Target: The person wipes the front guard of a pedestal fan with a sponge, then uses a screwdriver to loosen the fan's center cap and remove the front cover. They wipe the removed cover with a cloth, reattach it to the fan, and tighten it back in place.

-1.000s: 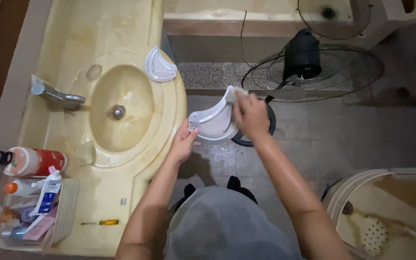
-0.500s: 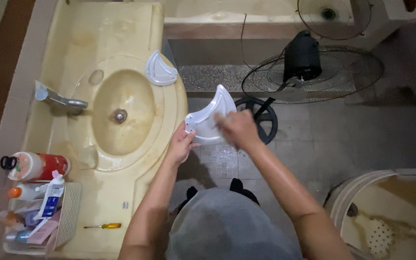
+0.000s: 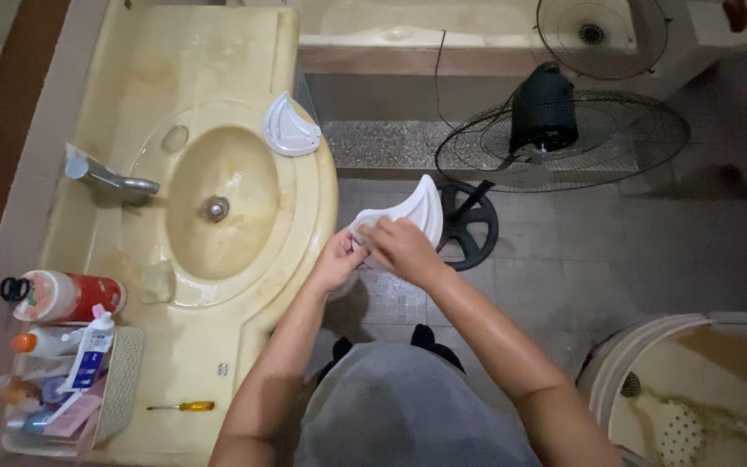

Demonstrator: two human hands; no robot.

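Both hands, left [image 3: 336, 262] and right [image 3: 401, 249], grasp one white blade [image 3: 417, 207]; another blade [image 3: 290, 131] lies beside the empty basin [image 3: 209, 203]; a basket [image 3: 123, 380] holds tubes

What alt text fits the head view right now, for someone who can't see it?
Both hands, left hand and right hand, hold a white fan blade beside a yellowed sink. A second blade lies on the sink rim; a standing fan is on the floor beyond.

Both bare forearms reach up from the 6 o'clock edge toward centre frame, the left hand [image 3: 336, 261] curled with fingers pinched at 10 o'clock of the right hand [image 3: 399, 246], whose knuckles face up, fingers bent in a grip, the two hands touching.
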